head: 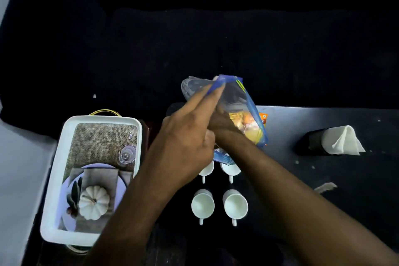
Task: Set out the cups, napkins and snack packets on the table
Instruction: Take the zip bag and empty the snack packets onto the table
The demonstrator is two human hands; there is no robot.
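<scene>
Hands holding a blue snack packet above four white cups: left hand pinching its far edge, right hand gripping its middle.

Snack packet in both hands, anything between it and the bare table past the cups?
Nothing visible. Both the left hand and right hand hold the snack packet above the far pair of white cups. The table to its right is bare up to the napkin holder.
</scene>
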